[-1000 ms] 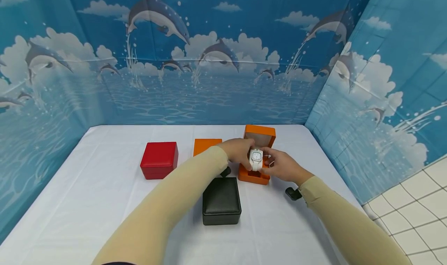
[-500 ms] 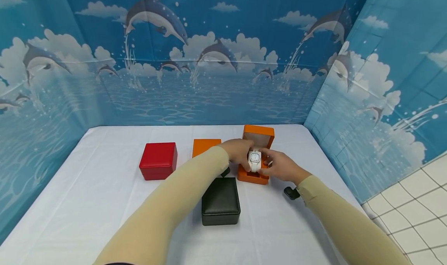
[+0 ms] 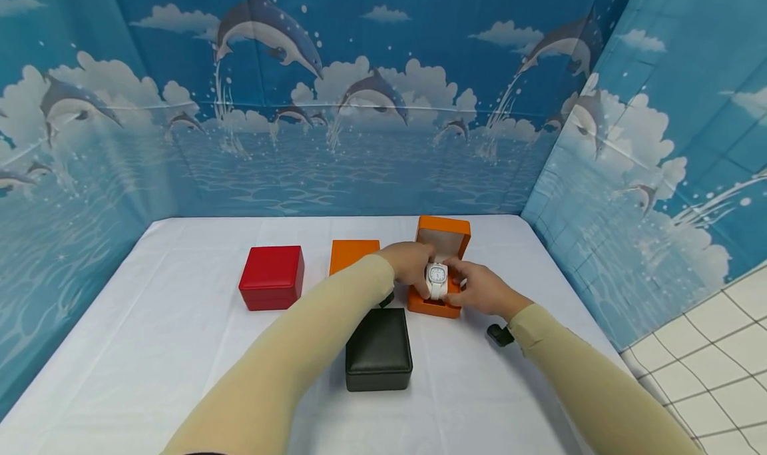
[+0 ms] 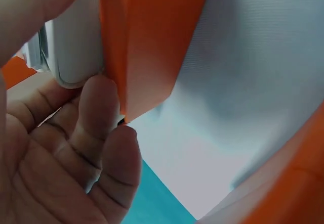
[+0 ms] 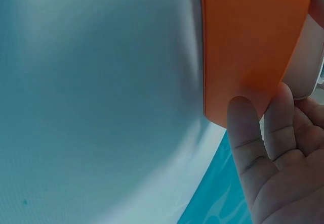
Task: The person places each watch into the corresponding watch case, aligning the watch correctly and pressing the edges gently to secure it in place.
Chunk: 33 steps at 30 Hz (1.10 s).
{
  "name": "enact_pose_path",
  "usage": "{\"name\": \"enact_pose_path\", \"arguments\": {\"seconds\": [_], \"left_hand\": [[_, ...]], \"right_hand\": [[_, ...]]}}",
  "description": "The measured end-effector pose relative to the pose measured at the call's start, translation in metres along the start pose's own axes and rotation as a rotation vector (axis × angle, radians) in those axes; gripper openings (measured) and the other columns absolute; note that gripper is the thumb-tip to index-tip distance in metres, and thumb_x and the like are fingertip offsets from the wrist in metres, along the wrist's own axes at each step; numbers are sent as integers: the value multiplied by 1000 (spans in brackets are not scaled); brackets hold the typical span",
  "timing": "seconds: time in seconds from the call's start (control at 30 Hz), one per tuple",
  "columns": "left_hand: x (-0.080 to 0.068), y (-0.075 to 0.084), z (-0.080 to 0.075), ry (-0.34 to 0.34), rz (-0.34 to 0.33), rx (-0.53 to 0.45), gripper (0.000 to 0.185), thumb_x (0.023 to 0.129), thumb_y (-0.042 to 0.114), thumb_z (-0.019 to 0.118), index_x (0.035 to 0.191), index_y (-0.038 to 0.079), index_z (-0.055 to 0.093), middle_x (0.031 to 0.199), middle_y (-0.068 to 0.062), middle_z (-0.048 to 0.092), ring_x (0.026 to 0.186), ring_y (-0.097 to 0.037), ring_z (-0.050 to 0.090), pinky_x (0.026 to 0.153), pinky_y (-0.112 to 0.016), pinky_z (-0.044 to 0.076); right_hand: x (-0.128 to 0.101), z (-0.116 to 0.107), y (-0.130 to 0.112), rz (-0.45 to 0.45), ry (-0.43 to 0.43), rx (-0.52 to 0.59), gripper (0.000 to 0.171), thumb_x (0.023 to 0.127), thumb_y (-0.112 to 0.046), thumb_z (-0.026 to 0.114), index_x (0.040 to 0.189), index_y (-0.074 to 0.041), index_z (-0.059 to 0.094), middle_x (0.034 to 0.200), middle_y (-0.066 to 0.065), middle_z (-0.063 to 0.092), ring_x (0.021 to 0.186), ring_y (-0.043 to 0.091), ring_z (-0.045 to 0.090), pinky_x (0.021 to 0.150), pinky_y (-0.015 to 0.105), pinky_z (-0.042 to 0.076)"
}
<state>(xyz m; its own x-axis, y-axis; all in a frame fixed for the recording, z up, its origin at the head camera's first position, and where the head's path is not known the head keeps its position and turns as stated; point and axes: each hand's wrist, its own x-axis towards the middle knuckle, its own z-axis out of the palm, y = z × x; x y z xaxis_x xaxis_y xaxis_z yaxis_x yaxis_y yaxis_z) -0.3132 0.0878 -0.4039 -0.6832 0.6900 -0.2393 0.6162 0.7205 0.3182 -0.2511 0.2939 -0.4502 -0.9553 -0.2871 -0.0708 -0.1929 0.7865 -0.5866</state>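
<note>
A white wristwatch [image 3: 437, 274] with a squarish face sits low in an open orange watch box [image 3: 443, 226], whose lid stands up at the back. From the left, my left hand [image 3: 411, 264] holds the watch by its side, thumb toward me. My right hand [image 3: 484, 288] grips its opposite side with thumb and fingers. In the left wrist view, fingertips [image 4: 98, 95] lie under the rounded white strap [image 4: 78, 37], right by the box wall. The right wrist view has one finger against the outer orange wall [image 5: 248, 42]. The watch's underside is hidden.
A black box [image 3: 379, 348] stands closed in front of the left forearm. Farther left is a closed red box [image 3: 272, 275]. A second orange box [image 3: 353, 252] is partly behind the left arm. White cloth [image 3: 150, 348] covers the table; a dolphin-print curtain [image 3: 359, 168] hangs behind.
The watch has sunk slightly lower into the open orange box, with both hands still on its sides. The boxes stay in place; the head view has shifted a little.
</note>
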Motion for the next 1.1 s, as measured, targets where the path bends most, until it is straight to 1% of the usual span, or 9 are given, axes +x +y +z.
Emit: {"name": "enact_pose_path", "arguments": {"seconds": [0.1,0.2,0.33,0.47,0.63,0.73,0.9,1.1], "left_hand": [[-3,0,0,2,9,14,58,81,40,92,124,15,62,105,3,68,91,-17,63,79,-30,55],[-4,1,1,5,12,12,55,82,39,92,122,15,62,104,3,68,90,-17,63,78,-30,55],[-4,1,2,4,12,32,55,83,39,91,123,15,63,105,3,68,90,-16,62,79,-29,54],[-3,0,3,4,13,49,56,83,40,90,125,14,64,105,3,68,90,-16,63,80,-29,54],[-3,-2,5,-8,2,-2,55,84,39,90,125,14,63,105,3,68,92,-17,63,81,-29,54],[-4,-2,7,-18,-12,-33,57,84,39,90,127,14,62,106,2,67,93,-17,63,83,-30,54],[-5,-2,7,-33,-27,-60,61,85,39,89,131,13,59,111,1,67,96,-18,62,86,-31,54],[-4,-4,7,-38,-32,-76,60,86,39,88,132,14,60,111,1,67,97,-17,62,85,-30,54]], "right_hand": [[0,2,2,-39,11,-11,63,89,-23,83,143,-8,56,115,8,67,103,23,59,86,35,55],[0,3,3,-61,21,-22,62,88,-22,84,142,-7,57,117,8,65,104,23,58,88,36,55],[-2,4,1,-53,19,-41,66,89,-24,84,145,-4,56,124,12,60,107,25,56,91,37,55],[-1,4,-2,-34,6,-53,70,89,-25,83,147,0,54,127,15,57,109,26,56,92,38,56],[0,2,-4,-37,-11,-83,73,90,-27,83,148,4,52,133,21,54,110,27,55,94,39,55],[-1,0,-5,-33,-26,-93,73,90,-28,83,149,4,52,136,22,53,111,27,54,94,39,55],[-1,0,-5,-35,-32,-86,70,92,-28,81,148,4,53,133,21,53,110,27,54,94,39,54],[-1,0,-8,-31,-32,-114,71,91,-27,82,148,4,53,131,20,53,110,27,54,95,40,54]]}}
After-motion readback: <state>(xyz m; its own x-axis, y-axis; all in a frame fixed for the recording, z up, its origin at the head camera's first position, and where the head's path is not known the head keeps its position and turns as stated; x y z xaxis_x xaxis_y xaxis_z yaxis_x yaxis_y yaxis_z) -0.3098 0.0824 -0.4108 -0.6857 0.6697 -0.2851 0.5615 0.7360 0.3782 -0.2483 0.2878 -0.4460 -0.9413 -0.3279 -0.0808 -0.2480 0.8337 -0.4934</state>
